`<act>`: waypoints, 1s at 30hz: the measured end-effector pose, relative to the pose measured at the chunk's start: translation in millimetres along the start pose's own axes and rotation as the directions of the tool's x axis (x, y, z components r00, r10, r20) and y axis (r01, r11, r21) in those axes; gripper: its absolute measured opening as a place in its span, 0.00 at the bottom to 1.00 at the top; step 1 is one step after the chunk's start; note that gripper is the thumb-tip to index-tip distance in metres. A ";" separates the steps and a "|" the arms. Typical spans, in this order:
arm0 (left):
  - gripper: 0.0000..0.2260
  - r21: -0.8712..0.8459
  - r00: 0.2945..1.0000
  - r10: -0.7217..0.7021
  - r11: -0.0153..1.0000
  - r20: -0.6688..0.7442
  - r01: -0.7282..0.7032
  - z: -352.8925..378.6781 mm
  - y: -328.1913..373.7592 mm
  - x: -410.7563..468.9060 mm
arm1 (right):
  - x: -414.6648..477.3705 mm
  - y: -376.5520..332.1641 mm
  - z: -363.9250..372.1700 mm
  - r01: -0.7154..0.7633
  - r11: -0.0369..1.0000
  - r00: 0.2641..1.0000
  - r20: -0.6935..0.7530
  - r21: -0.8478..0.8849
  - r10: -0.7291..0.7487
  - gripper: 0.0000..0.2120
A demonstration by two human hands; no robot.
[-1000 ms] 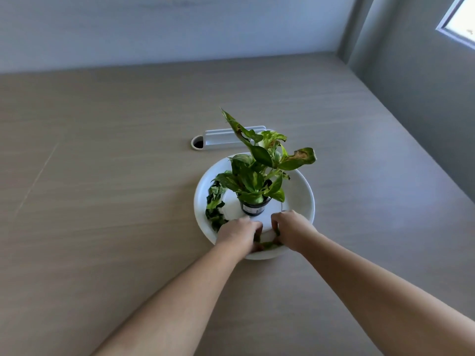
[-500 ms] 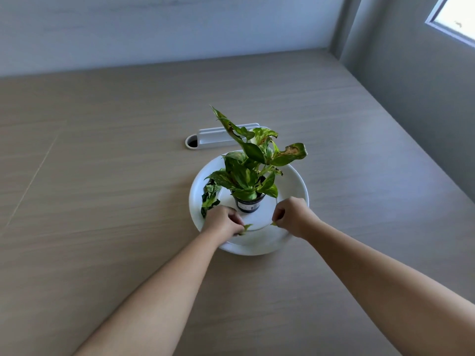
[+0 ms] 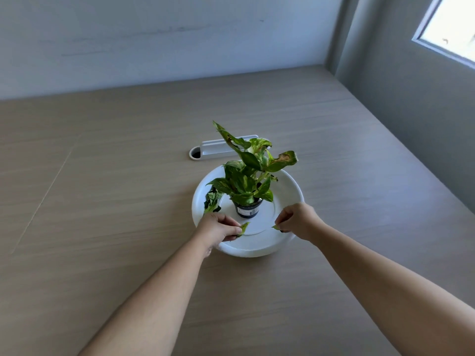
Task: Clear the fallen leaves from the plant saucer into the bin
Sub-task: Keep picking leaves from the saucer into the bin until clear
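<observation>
A white round saucer (image 3: 259, 246) sits mid-table with a small dark pot (image 3: 247, 210) of a green plant (image 3: 250, 173) standing in its centre. Several fallen leaves (image 3: 212, 201) lie heaped on the saucer's left side. My left hand (image 3: 217, 228) hovers over the saucer's near-left rim, fingers pinched on a small green leaf (image 3: 243, 228). My right hand (image 3: 299, 220) is over the near-right rim, pinching another leaf piece (image 3: 275, 227). No bin is in view.
The wooden table (image 3: 102, 201) reaches to a pale wall behind and a grey wall on the right. A white cable grommet with a dark hole (image 3: 196, 153) is set in the table just behind the saucer. A window (image 3: 452, 24) is at the top right.
Both hands have moved apart from the saucer's front edge and lifted, each now holding a leaf piece. The front of the saucer, which held leaves, now shows bare white.
</observation>
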State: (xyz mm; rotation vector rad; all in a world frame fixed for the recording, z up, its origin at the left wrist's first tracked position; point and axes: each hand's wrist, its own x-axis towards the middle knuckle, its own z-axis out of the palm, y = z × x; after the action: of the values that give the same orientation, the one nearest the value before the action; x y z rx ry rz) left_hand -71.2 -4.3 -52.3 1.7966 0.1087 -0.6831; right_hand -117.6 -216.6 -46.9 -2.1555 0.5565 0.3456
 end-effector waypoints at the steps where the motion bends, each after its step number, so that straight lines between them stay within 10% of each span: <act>1: 0.06 0.018 1.000 0.009 1.000 0.029 -0.010 13.6 3.3 -3.2 | -5.6 8.7 -10.4 -0.010 1.000 1.000 -0.029 0.023 0.011 0.04; 10: 0.09 0.073 0.915 0.113 0.986 0.388 -0.153 241.6 54.5 -50.4 | -114.7 172.8 -159.8 -0.171 0.964 0.920 -0.317 0.205 0.231 0.10; 22: 0.13 0.356 0.544 -0.043 0.798 0.838 -0.486 637.8 12.2 -208.3 | -403.7 467.7 -271.5 -0.433 0.665 0.408 -0.525 0.609 0.747 0.05; 30: 0.09 0.534 0.492 -0.244 0.572 0.836 -0.623 753.5 -96.1 -216.7 | -434.0 585.3 -196.1 -0.414 0.408 0.186 -0.364 0.814 0.913 0.02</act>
State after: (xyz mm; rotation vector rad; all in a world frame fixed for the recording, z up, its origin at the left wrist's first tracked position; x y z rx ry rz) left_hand -585.3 -594.4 -159.4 1.9770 -1.3609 -1.5481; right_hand -777.7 -569.5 -142.3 -1.1508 2.0010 -0.3656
